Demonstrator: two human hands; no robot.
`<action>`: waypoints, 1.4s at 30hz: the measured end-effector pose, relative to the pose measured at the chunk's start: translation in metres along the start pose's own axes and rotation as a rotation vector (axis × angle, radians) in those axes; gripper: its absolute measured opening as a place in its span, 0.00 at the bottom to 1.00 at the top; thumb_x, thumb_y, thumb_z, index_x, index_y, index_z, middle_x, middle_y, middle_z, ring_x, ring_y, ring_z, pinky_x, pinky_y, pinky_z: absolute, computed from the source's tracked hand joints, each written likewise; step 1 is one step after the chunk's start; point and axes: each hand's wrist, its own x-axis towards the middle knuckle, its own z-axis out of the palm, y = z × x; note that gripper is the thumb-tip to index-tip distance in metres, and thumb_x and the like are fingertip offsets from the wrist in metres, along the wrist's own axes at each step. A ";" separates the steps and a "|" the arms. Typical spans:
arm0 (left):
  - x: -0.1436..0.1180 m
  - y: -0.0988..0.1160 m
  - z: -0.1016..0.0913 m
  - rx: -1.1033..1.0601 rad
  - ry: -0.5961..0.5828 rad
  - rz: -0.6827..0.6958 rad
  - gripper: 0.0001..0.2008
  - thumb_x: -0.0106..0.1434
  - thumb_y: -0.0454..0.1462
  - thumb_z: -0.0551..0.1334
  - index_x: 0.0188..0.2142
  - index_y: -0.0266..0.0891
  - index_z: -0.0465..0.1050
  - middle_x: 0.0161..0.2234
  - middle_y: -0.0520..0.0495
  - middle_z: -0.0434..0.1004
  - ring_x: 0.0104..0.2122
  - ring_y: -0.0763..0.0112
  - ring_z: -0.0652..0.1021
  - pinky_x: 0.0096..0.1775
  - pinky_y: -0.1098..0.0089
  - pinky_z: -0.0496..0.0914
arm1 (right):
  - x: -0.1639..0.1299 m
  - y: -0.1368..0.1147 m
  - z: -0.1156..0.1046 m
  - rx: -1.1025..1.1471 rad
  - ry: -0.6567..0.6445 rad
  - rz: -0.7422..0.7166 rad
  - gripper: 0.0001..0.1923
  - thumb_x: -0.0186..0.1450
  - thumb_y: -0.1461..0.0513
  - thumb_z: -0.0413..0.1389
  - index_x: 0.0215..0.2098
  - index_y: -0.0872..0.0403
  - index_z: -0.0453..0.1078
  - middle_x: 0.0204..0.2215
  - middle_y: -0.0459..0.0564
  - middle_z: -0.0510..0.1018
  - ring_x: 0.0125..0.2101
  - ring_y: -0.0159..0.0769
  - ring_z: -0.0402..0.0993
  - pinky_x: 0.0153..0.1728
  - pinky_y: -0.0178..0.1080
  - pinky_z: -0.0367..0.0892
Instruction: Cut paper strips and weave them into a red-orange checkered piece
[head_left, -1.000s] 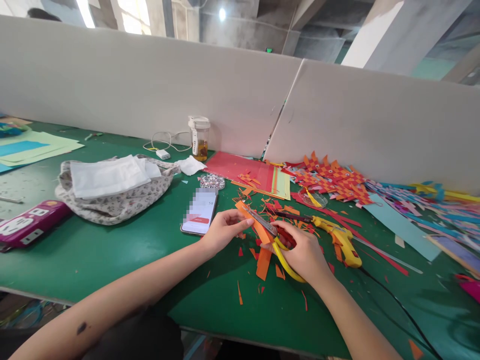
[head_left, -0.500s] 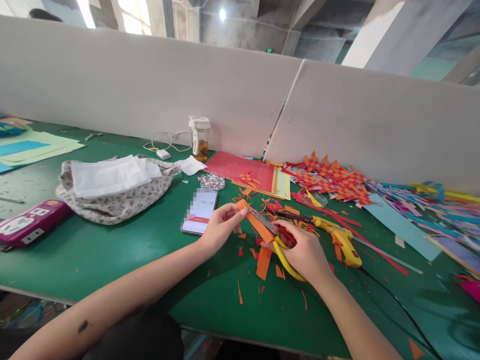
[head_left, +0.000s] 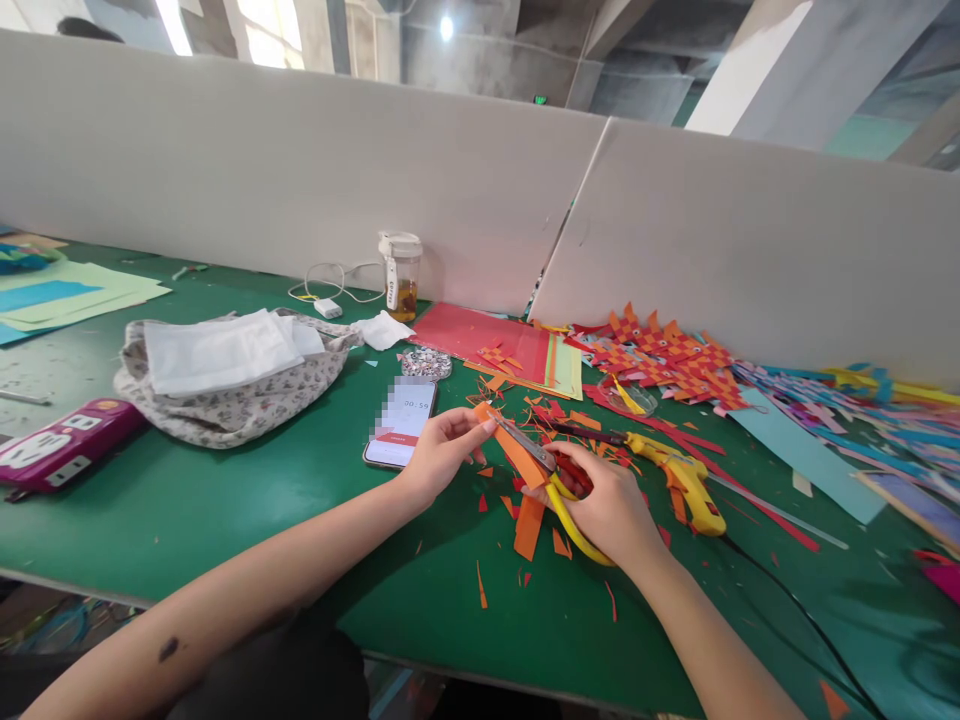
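Between thumb and fingers, my left hand [head_left: 448, 452] pinches the far end of an orange paper strip [head_left: 523, 458]. My right hand [head_left: 604, 500] is wrapped round the yellow handles of a pair of scissors [head_left: 574, 522]. Their metal blades lie along the strip and point toward my left fingertips. Whether the blades are parted is too fine to tell. Another orange paper piece [head_left: 529, 527] is on the table below the scissors, among red and orange scraps.
A yellow glue gun [head_left: 682, 480] with a black cord lies to the right. Woven orange-red paper pieces [head_left: 667, 350] are heaped behind it. On the left are a phone [head_left: 397, 425], a cloth bag [head_left: 225, 425] and a purple power strip [head_left: 67, 445]. A lidded cup [head_left: 403, 275] stands by the partition.
The phone's timer reads one second more, from 00:58 to 00:59. Both hands, the scissors and the orange strip stay almost exactly where they were.
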 end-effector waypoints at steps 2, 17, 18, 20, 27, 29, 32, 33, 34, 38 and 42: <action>0.000 -0.001 0.000 0.001 -0.010 -0.006 0.17 0.52 0.48 0.64 0.24 0.36 0.65 0.19 0.56 0.66 0.19 0.81 0.68 0.23 0.77 0.60 | 0.000 0.001 0.001 0.011 -0.020 0.011 0.20 0.51 0.56 0.59 0.42 0.50 0.69 0.31 0.47 0.79 0.31 0.41 0.76 0.30 0.38 0.69; -0.001 -0.002 0.001 0.000 -0.020 -0.028 0.18 0.51 0.49 0.64 0.26 0.35 0.67 0.18 0.57 0.66 0.18 0.81 0.68 0.23 0.77 0.60 | 0.000 0.002 0.001 0.053 -0.025 0.030 0.20 0.50 0.57 0.60 0.42 0.50 0.69 0.30 0.47 0.79 0.29 0.40 0.76 0.31 0.38 0.70; -0.001 -0.002 0.001 -0.003 -0.023 -0.031 0.18 0.51 0.49 0.64 0.26 0.35 0.67 0.18 0.57 0.66 0.18 0.81 0.68 0.23 0.77 0.60 | 0.000 0.002 0.001 0.058 -0.038 0.032 0.20 0.50 0.57 0.60 0.42 0.50 0.69 0.32 0.47 0.79 0.31 0.41 0.76 0.32 0.38 0.70; -0.001 -0.002 0.001 -0.015 -0.033 -0.038 0.18 0.51 0.49 0.65 0.26 0.35 0.68 0.18 0.56 0.66 0.18 0.81 0.68 0.23 0.77 0.61 | 0.000 0.002 0.000 0.070 -0.058 0.027 0.20 0.51 0.56 0.60 0.43 0.50 0.69 0.34 0.48 0.79 0.33 0.42 0.76 0.33 0.39 0.70; -0.003 -0.003 0.003 -0.045 -0.044 -0.045 0.18 0.50 0.48 0.66 0.25 0.35 0.68 0.18 0.56 0.66 0.18 0.81 0.68 0.23 0.77 0.63 | 0.001 0.002 -0.001 0.063 -0.025 0.011 0.16 0.53 0.61 0.57 0.41 0.51 0.70 0.33 0.49 0.80 0.32 0.40 0.77 0.33 0.38 0.70; -0.003 -0.003 0.003 -0.050 -0.046 -0.044 0.17 0.50 0.48 0.66 0.26 0.35 0.68 0.18 0.55 0.66 0.18 0.81 0.68 0.23 0.77 0.63 | 0.001 0.002 -0.001 0.068 -0.031 0.011 0.16 0.53 0.61 0.56 0.41 0.51 0.70 0.33 0.48 0.80 0.32 0.40 0.77 0.33 0.38 0.70; -0.003 -0.002 0.004 -0.057 -0.044 -0.053 0.18 0.49 0.48 0.66 0.26 0.35 0.69 0.18 0.55 0.66 0.18 0.81 0.68 0.23 0.77 0.63 | 0.001 0.000 -0.001 0.087 -0.042 0.018 0.16 0.53 0.60 0.56 0.41 0.51 0.69 0.34 0.48 0.79 0.33 0.40 0.77 0.33 0.38 0.70; -0.003 -0.002 0.004 -0.058 -0.045 -0.057 0.18 0.49 0.48 0.66 0.26 0.35 0.69 0.18 0.55 0.66 0.18 0.81 0.68 0.23 0.77 0.64 | 0.001 0.000 -0.001 0.094 -0.045 0.018 0.16 0.54 0.60 0.56 0.41 0.51 0.69 0.34 0.48 0.79 0.33 0.40 0.77 0.33 0.38 0.70; -0.003 -0.002 0.005 -0.061 -0.046 -0.062 0.18 0.49 0.49 0.66 0.26 0.35 0.69 0.19 0.55 0.66 0.18 0.81 0.68 0.23 0.77 0.64 | 0.001 0.000 -0.001 0.100 -0.050 0.017 0.16 0.54 0.59 0.55 0.42 0.50 0.69 0.34 0.48 0.79 0.33 0.40 0.77 0.33 0.38 0.70; -0.005 0.000 0.007 -0.068 -0.048 -0.075 0.19 0.48 0.49 0.67 0.26 0.35 0.69 0.19 0.55 0.65 0.18 0.82 0.66 0.23 0.77 0.64 | 0.000 0.002 0.000 0.090 -0.044 0.011 0.16 0.55 0.60 0.54 0.42 0.51 0.68 0.34 0.48 0.79 0.32 0.39 0.76 0.33 0.38 0.70; -0.006 0.001 0.009 -0.068 -0.053 -0.072 0.19 0.48 0.49 0.66 0.25 0.35 0.68 0.18 0.56 0.64 0.18 0.82 0.66 0.23 0.77 0.64 | -0.001 0.004 0.001 0.071 -0.031 0.023 0.15 0.55 0.60 0.54 0.41 0.50 0.69 0.33 0.48 0.79 0.32 0.39 0.76 0.32 0.38 0.69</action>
